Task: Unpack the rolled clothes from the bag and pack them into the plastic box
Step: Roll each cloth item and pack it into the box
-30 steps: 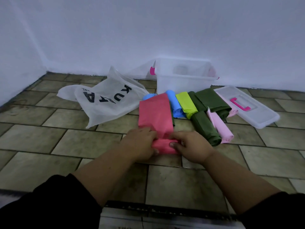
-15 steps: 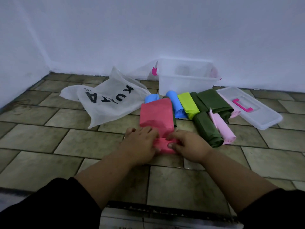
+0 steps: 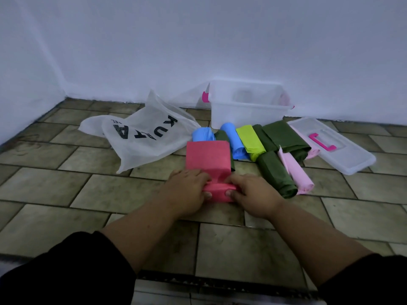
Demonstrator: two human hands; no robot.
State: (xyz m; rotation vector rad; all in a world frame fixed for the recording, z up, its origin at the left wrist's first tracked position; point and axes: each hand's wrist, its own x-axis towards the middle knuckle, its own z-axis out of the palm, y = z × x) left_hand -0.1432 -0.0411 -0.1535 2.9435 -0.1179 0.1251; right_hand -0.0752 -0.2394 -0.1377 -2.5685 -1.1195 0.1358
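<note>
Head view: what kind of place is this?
Probably a bare room corner at home, with the work done on the floor. Worn greenish rectangular floor tiles meet plain white walls, and a clear plastic storage box stands against the wall; no furniture shows.

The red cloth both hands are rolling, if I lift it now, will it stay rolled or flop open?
The red cloth is probably floppy: only its near end is rolled, under the left hand and right hand, while the rest lies flat on the floor. Lifted now, the flat part would likely droop and the roll loosen. It looks thin, so probably light.
</note>
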